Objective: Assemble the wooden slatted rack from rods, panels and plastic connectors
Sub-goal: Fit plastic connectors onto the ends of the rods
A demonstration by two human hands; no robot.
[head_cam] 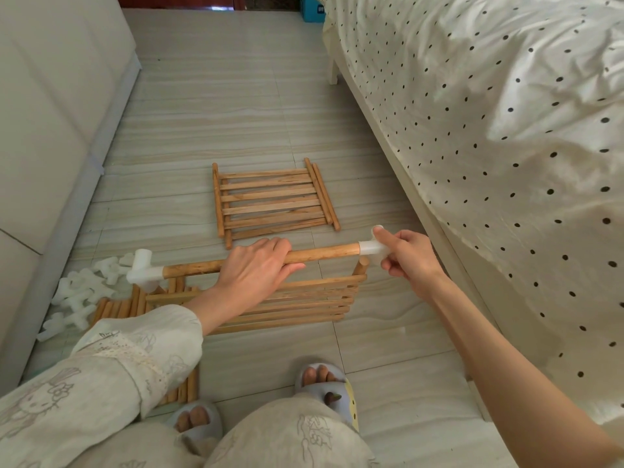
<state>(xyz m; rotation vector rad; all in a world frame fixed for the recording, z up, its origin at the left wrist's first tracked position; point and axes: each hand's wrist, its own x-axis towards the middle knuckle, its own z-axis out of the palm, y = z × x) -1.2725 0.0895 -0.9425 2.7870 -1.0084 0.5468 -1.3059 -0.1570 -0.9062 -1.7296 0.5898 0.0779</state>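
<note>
- While you crouch on the pale, streaked floor tiles [243, 106], a padded off-white sofa [50, 130] with smooth upholstery fills the far left.
- At its foot lies a heap of white plastic connectors [81, 295], chunky T-shaped and cross-shaped pieces; just right of them sits a bundle of round wooden rods [118, 307], partly hidden by your sleeve [135, 349].
- That sleeve is soft cream cloth printed with a cartoon cat figure; no writing on it can be read.
- You hold a round, smooth wooden rod [324, 253] level above the floor, with a white connector [143, 270] capping its left end.
- Your left hand [256, 268] grips the rod near its middle, fingers curled over the top and thumb underneath.
- Below the rod a slatted panel [304, 298] of flat wooden strips lies near your knees, one end post rising to just under the rod's right end.
- Farther away, a second slatted panel [273, 199] lies flat on the tiles with two loose rods along its right edge.
- Your right hand [405, 255] pinches the right-end connector [371, 248], forefinger stretched across its top and the other fingers curled beneath.
- Grey-blue slippers [324, 386] show at the bottom.
- On the right a bed [506, 130] carries crumpled cream bedding dotted with small black spots.
- A blue box [312, 8] by the bed bears markings too small to read.
</note>
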